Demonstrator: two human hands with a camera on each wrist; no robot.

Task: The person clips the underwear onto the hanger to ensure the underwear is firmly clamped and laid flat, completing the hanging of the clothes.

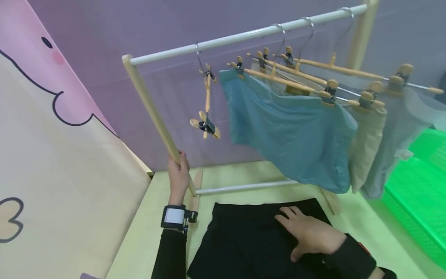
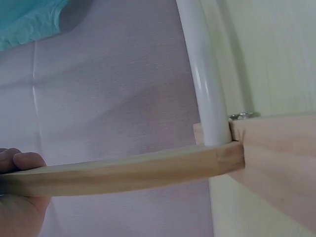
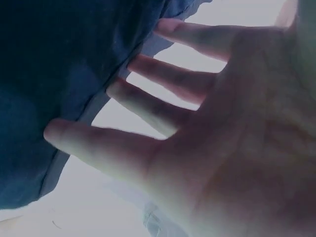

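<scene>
A clothes rack with a white top rail (image 1: 240, 37) stands on the table. My left hand (image 1: 178, 174) grips its left wooden post (image 1: 150, 100) low down. In the left wrist view, fingers and thumb wrap round that post (image 2: 123, 173). A black garment (image 1: 240, 236) lies spread flat in front of the rack, its straight top edge toward the rack's base. My right hand (image 1: 306, 232) is over the garment's right part, fingers spread. In the right wrist view, the straight fingertips are at the edge of the dark cloth (image 3: 54, 64).
A bare clip hanger (image 1: 207, 97) hangs at the rail's left. Farther right, blue shorts (image 1: 285, 124), a beige garment (image 1: 366, 143) and a grey garment (image 1: 390, 143) hang from clip hangers. A green basket (image 1: 411, 209) stands at the right. A lower white bar (image 1: 244, 188) joins the rack's feet.
</scene>
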